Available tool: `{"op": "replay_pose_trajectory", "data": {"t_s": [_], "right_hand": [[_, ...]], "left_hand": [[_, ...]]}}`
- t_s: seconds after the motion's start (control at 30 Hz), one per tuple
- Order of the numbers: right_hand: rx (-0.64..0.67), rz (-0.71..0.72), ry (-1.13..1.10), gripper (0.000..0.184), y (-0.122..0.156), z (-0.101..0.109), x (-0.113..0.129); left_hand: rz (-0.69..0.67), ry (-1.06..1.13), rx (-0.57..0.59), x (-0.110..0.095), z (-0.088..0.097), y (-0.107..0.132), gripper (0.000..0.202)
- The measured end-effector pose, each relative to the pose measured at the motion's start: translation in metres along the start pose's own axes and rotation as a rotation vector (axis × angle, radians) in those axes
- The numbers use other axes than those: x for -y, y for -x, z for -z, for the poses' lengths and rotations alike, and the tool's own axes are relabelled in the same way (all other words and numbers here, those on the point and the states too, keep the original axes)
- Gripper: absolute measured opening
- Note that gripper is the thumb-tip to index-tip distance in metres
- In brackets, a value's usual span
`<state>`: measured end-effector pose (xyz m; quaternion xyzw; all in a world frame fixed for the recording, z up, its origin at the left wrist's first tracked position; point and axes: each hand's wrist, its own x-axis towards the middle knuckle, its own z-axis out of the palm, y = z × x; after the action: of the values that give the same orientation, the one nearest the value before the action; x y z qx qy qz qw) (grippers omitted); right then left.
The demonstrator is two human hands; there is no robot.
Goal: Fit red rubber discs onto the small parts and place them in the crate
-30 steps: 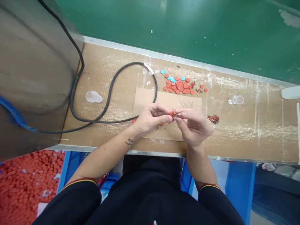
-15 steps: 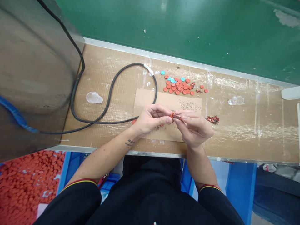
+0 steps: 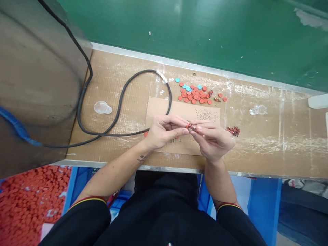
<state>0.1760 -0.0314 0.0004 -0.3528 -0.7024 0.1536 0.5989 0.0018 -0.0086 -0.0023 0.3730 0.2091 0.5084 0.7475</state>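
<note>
My left hand [image 3: 164, 134] pinches a red, button-like disc [image 3: 188, 126] between thumb and fingertips. From the other side my right hand [image 3: 216, 140] grips a small dark red and metallic piece [image 3: 193, 128] that meets the disc; the fingers partly hide both. Both hands are above a cardboard sheet [image 3: 160, 107] with many tiny dark bits [image 3: 207, 114] scattered on it. Beyond it lie loose red discs [image 3: 196, 96] with holes, a few blue discs [image 3: 199, 87] among them. A heap of small red and metallic pieces [image 3: 233, 131] sits right of my right hand.
A black cable [image 3: 123, 92] loops over the bench [image 3: 258, 143] at left. Clear plastic scoop-like pieces lie at left [image 3: 102, 107] and right [image 3: 258, 109]. A metal box [image 3: 38, 85] stands far left. Below the bench are blue bins [image 3: 263, 205] and a mass of red discs [image 3: 30, 201].
The red disc and metallic piece have turned slightly between my fingertips. Both hands stay in nearly the same place; the view has shifted a little.
</note>
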Motion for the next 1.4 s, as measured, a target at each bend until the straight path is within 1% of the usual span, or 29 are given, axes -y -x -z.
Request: {"op": "replay_pose_trajectory", "data": {"t_s": [0.17, 0.3, 0.43, 0.63, 0.73, 0.97, 1.1, 1.23, 1.4], "right_hand": [[0.002, 0.012, -0.046, 0.032, 0.0006, 0.0004, -0.0003], [0.001, 0.031, -0.010, 0.034, -0.0003, 0.0011, 0.0007], [-0.025, 0.050, 0.020, 0.032, -0.0010, 0.0018, 0.0010], [-0.055, 0.052, -0.004, 0.031, -0.0007, 0.0021, -0.0007], [-0.062, 0.055, 0.007, 0.029, -0.0002, 0.0027, -0.0019], [-0.057, 0.051, 0.035, 0.018, -0.0013, 0.0045, -0.0029], [-0.057, 0.042, 0.050, 0.019, -0.0019, 0.0060, -0.0022], [-0.056, 0.025, 0.057, 0.018, -0.0018, 0.0069, -0.0011], [-0.055, 0.055, 0.076, 0.023, -0.0023, 0.0058, -0.0016]], "left_hand": [[-0.008, -0.024, -0.014, 0.0004, -0.0008, 0.0008, 0.016], [0.022, -0.047, -0.014, -0.0006, 0.0001, 0.0016, 0.014], [0.037, -0.067, 0.015, -0.0013, 0.0012, 0.0030, 0.017], [-0.060, -0.096, 0.058, 0.0001, 0.0022, 0.0045, 0.020], [-0.059, -0.144, 0.052, -0.0006, 0.0026, 0.0040, 0.016], [-0.082, -0.246, 0.058, -0.0012, 0.0059, 0.0039, 0.015], [-0.111, -0.269, 0.076, -0.0014, 0.0061, 0.0042, 0.015], [-0.137, -0.266, 0.091, -0.0014, 0.0057, 0.0044, 0.019], [-0.113, -0.259, 0.075, -0.0012, 0.0065, 0.0038, 0.017]]}}
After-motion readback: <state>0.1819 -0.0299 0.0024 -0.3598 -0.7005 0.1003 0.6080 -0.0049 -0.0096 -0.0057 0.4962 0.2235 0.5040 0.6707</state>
